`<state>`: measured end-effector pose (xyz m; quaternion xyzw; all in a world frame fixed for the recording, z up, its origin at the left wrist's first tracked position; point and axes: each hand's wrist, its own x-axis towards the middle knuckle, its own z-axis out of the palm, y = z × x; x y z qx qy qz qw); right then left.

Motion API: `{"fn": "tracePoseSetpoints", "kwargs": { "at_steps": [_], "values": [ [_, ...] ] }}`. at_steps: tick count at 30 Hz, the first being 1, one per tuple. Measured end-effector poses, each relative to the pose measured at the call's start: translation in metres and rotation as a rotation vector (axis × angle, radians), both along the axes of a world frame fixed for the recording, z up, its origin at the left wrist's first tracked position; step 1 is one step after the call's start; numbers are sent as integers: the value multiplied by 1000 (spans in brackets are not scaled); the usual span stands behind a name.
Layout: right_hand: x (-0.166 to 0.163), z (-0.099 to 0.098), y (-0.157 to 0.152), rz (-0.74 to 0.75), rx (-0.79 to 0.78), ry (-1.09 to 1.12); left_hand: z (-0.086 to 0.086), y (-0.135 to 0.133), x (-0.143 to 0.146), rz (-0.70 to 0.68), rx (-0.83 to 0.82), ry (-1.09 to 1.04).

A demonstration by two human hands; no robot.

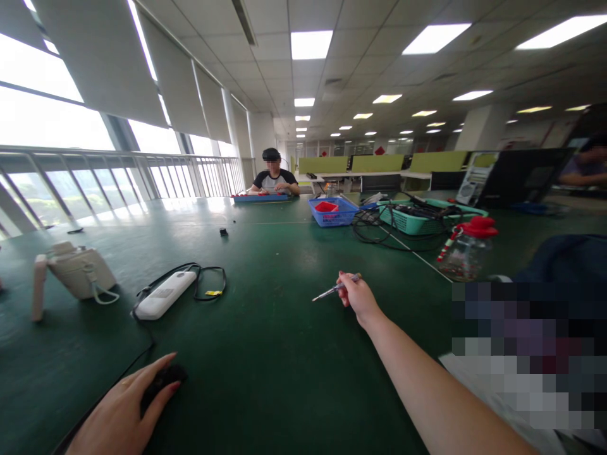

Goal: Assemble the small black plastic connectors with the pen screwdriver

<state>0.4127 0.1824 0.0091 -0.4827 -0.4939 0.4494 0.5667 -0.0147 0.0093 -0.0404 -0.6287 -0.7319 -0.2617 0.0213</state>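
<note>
My right hand is closed round the handle of a slim screwdriver. Its thin metal shaft points left, just above or on the green tabletop; which of the two I cannot tell. At the lower left, my left hand curls its thumb and fingers round a small black object on the table. The hand covers much of that object, so its kind is unclear. A black cable runs past this hand toward a white power strip lying farther up the table.
A beige bag-like case stands at left. Beyond are a small black piece, a blue basket with a red tray, and a green basket of cables. A red-lidded bottle stands at right. Another person sits opposite.
</note>
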Motion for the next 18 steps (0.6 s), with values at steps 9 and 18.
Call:
{"fn": "tracePoseSetpoints", "kwargs": {
  "at_steps": [9,18],
  "values": [
    [-1,0,-2,24,20,7,70,12,128,-441,-114,-153],
    [2,9,-4,-65,81,55,98,127,234,-676,-113,-20]
  ]
}}
